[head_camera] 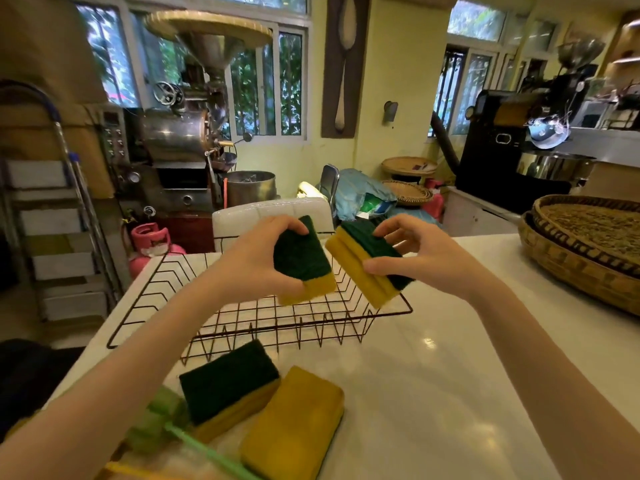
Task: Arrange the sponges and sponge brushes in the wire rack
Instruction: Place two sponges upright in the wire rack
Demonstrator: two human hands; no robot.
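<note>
A black wire rack stands on the white table with nothing resting in it. Above it, my left hand grips a yellow sponge with a dark green scrub side. My right hand holds a second green-and-yellow sponge, tilted, over the rack's right edge. In front of the rack lie two more sponges: one green side up, one yellow side up. A light green sponge brush lies at the near left, its handle pointing right, partly behind my left forearm.
Woven baskets sit at the table's right edge. A white chair back stands just behind the rack. Beyond the table are a pink gas cylinder, a metal roasting machine and a stepladder.
</note>
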